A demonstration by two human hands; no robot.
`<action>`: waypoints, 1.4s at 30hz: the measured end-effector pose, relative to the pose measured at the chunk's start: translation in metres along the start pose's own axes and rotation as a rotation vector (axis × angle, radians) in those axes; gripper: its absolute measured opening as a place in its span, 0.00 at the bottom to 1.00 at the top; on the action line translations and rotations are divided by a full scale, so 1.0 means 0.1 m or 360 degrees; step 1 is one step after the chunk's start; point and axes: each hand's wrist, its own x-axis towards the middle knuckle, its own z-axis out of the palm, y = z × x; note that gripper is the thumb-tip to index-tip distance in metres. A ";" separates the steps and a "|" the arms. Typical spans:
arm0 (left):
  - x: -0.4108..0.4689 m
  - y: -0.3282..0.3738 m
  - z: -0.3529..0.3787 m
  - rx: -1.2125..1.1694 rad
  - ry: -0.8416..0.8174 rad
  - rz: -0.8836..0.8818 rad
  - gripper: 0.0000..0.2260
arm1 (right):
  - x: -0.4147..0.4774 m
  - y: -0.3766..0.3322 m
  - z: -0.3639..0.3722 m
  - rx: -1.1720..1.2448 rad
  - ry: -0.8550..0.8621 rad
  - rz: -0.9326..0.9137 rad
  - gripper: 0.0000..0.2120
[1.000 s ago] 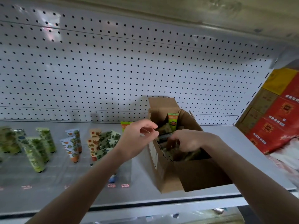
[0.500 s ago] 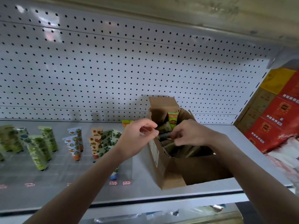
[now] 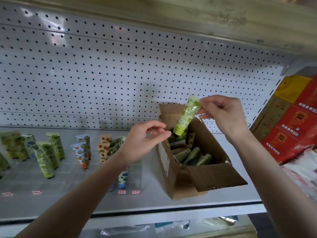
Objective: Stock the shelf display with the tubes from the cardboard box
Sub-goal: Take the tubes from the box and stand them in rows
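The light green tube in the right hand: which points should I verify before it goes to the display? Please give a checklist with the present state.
1. Grip: the right hand pinches the light green plastic tube at its flat crimped end. Ok.
2. Tube out of the brown cardboard box: the cap end hangs over the opening. Cannot tell if it is above the rim.
3. Matching row: the green-patterned standing tubes are at the left of the grey metal shelf, caps down. Ok.
4. Left hand free: fingers curled and blurred. Cannot tell.
5. Path: the left hand lies between box and display. Probably not ok.
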 end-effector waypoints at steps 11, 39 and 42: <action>-0.17 0.08 -0.51 -0.0200 -0.0091 0.0031 0.07 | -0.27 -0.31 0.70 0.0140 -0.0266 0.0013 0.07; -1.20 -0.82 -2.46 0.0412 0.0155 -0.0372 0.07 | -0.83 -0.31 3.10 -0.0096 -0.0805 -0.0083 0.02; -1.24 -0.94 -2.55 0.0579 0.0079 -0.0483 0.08 | -0.93 -0.24 3.27 -0.0200 -0.0840 -0.0109 0.04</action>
